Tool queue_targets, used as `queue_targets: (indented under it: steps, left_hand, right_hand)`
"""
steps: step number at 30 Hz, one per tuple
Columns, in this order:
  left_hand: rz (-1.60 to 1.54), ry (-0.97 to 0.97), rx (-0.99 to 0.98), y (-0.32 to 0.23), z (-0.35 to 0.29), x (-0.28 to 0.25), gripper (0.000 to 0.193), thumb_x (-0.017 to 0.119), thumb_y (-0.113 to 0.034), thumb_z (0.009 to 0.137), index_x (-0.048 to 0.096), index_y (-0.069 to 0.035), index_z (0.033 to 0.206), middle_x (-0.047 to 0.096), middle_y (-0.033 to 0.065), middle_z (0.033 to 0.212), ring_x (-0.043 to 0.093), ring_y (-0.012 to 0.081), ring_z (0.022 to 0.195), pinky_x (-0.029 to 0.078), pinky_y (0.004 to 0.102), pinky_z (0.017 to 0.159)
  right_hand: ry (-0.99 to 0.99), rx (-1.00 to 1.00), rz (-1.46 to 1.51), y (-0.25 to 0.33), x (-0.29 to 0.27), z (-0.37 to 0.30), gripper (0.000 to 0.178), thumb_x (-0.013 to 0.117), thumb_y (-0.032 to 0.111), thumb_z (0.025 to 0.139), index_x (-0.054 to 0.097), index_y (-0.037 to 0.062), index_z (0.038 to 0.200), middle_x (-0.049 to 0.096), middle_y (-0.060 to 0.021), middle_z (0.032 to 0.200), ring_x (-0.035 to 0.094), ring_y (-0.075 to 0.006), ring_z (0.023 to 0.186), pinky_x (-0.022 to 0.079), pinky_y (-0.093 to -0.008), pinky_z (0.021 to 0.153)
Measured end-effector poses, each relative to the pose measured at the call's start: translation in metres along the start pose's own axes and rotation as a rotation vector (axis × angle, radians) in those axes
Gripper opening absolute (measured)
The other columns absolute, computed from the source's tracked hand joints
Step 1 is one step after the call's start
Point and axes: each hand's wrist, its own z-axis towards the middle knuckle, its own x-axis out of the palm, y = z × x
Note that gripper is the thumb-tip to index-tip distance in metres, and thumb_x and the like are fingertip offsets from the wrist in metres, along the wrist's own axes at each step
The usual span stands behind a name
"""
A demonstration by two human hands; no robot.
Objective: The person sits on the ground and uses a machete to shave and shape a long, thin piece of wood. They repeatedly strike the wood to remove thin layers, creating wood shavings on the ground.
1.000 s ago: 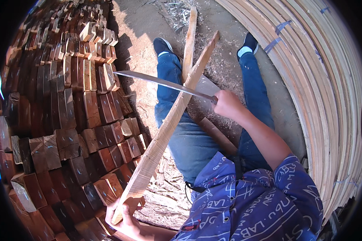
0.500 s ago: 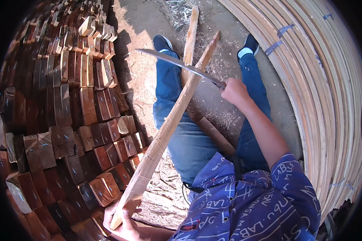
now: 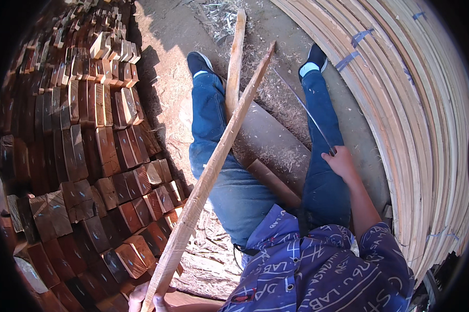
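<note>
My left hand [image 3: 138, 297], low at the picture's edge, is closed round the near end of a long pale wooden stick [image 3: 203, 179]. The stick slants away over my thigh and narrows to a point at its far end. Further right, above my right leg, my right hand [image 3: 340, 160] grips a machete [image 3: 308, 113] by its handle. Its long thin blade shows nearly edge-on and points up and left, apart from the stick. A second pale piece of wood [image 3: 235, 65] stands between my legs, behind the stick, which crosses its lower part.
Stacked brown timber blocks [image 3: 89, 177] fill the left side. Long pale wooden strips [image 3: 401, 104], tied with blue bands, curve along the right. A flat board [image 3: 276, 140] and a wooden block [image 3: 273, 182] lie between my legs. Shavings [image 3: 221, 23] are scattered on the ground.
My right hand has drawn the machete off the stick, back and to the right, toward my right leg. My left hand still holds the stick, its near end now slightly lower.
</note>
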Motion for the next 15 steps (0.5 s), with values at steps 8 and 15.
queue_targets:
  steps: [8, 15]
  left_hand:
    - [0.118, 0.214, 0.393, -0.019, 0.004, 0.007, 0.026, 0.074, -0.013, 0.080, 0.062, 0.003, 0.096, 0.071, 0.0265, 0.087, 0.073, 0.0309, 0.076, 0.059, 0.0345, 0.069]
    - [0.207, 0.277, 0.720, -0.048, -0.004, 0.029, 0.025, 0.078, -0.006, 0.065, 0.072, -0.001, 0.089, 0.073, 0.0187, 0.090, 0.074, 0.0325, 0.084, 0.059, 0.0337, 0.066]
  right_hand:
    - [0.030, 0.016, 0.146, 0.009, 0.004, -0.036, 0.031, 0.075, 0.022, 0.078, 0.068, -0.0063, 0.088, 0.067, -0.0216, 0.076, 0.067, -0.0339, 0.075, 0.050, -0.0426, 0.073]
    - [0.228, 0.029, 0.781, -0.011, -0.011, -0.070, 0.025, 0.072, 0.022, 0.084, 0.055, 0.0051, 0.077, 0.050, -0.0012, 0.058, 0.049, -0.0117, 0.046, 0.042, -0.0301, 0.044]
